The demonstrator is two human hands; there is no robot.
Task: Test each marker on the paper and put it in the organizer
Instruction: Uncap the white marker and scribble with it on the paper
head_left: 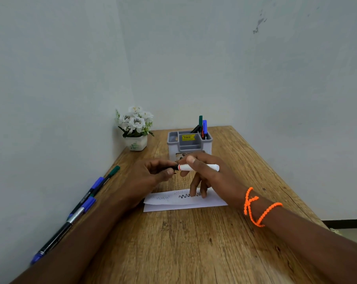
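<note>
Two bare forearms reach across a wooden worktop (194,242); the right hand (206,171) grips a white marker (198,167) level above the scribbled paper (214,201), while the left hand (153,173) pinches its dark cap end. Behind stands a grey organizer (188,145) holding pens (202,126); more pens (85,199) lie along the wall.

Left hand (153,173) and right hand (204,171) meet, fingers apparently pinching.

White marker (198,167) (level) above paper (210,201)
</note>
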